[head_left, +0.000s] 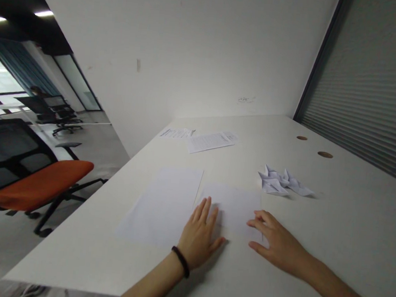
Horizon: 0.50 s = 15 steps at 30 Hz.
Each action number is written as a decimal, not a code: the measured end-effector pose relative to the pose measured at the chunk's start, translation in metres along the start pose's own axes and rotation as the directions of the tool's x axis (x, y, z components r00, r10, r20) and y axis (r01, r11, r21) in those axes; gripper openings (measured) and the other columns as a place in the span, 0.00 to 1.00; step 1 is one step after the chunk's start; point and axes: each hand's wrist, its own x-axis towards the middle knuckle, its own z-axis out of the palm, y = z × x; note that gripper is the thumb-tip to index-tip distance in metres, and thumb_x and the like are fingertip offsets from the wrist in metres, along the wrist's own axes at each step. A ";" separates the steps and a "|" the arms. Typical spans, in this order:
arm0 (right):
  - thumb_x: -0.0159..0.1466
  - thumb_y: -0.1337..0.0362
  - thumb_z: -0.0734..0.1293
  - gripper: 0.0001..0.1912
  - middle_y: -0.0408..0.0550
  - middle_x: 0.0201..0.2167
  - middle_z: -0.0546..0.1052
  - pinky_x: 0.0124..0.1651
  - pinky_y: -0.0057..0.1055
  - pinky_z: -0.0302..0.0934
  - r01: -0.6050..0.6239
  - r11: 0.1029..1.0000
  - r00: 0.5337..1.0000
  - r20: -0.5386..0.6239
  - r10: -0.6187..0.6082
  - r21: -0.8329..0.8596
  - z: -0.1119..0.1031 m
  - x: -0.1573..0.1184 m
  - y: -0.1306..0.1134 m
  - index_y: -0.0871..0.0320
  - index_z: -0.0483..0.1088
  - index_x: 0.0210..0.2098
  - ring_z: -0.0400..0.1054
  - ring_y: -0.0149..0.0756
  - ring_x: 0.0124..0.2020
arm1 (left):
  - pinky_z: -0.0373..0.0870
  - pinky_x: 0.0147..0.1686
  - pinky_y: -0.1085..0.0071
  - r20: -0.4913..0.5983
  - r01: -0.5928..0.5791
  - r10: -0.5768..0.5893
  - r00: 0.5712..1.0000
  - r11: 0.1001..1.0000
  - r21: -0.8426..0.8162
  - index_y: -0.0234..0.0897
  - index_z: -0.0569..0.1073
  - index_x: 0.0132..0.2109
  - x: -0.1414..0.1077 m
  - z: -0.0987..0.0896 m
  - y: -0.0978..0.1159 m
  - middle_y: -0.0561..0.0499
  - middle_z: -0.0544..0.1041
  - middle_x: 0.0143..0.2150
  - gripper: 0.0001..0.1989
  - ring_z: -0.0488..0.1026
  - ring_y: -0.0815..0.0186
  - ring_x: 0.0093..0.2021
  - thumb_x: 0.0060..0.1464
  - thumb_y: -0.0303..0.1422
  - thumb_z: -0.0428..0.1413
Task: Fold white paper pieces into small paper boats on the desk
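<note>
A blank white sheet point(234, 206) lies on the white table point(343, 224). My left hand point(200, 235), with a dark band at the wrist, rests on its left part, fingers spread and palm down. Over the sheet's right edge is my right hand point(275, 241), thumb and fingers apart, nothing visible between them; whether the fingertips touch the paper is hard to tell. To the left of my left hand lies a larger blank sheet point(163, 200). Several folded white paper pieces point(279, 181) sit in a group beyond my right hand.
Printed papers point(210, 141) lie near the wall at the back of the table. Two round holes point(325, 155) are in the tabletop at the right, beside a window with blinds point(370, 89). A chair with an orange seat point(44, 184) stands left of the table.
</note>
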 end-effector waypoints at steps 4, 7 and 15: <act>0.55 0.56 0.64 0.24 0.56 0.46 0.67 0.52 0.45 0.55 0.024 0.999 0.999 0.028 -0.024 0.031 -0.002 -0.005 -0.027 0.57 0.66 0.50 0.59 0.46 0.49 | 0.50 0.55 0.49 0.058 -0.112 0.118 0.991 0.989 -0.094 0.30 0.55 0.59 0.011 0.005 0.013 0.33 0.50 0.62 0.39 0.45 0.44 0.61 0.47 0.54 0.49; 0.57 0.58 0.63 0.19 0.51 0.46 0.69 0.51 0.37 0.57 0.116 0.971 0.978 0.145 -0.148 0.209 -0.010 -0.012 -0.027 0.53 0.67 0.48 0.62 0.39 0.47 | 0.48 0.55 0.47 0.024 -0.227 0.232 0.972 0.965 -0.128 0.29 0.60 0.55 0.013 0.010 0.009 0.32 0.51 0.61 0.43 0.45 0.42 0.61 0.40 0.59 0.50; 0.45 0.47 0.70 0.44 0.50 0.62 0.51 0.60 0.47 0.40 0.106 0.975 0.955 0.253 -0.155 0.196 -0.016 -0.012 0.029 0.49 0.53 0.58 0.43 0.48 0.61 | 0.62 0.49 0.56 -0.119 -0.488 0.489 0.864 0.872 0.036 0.32 0.68 0.38 0.023 0.015 -0.008 0.42 0.71 0.40 0.28 0.64 0.52 0.50 0.47 0.55 0.49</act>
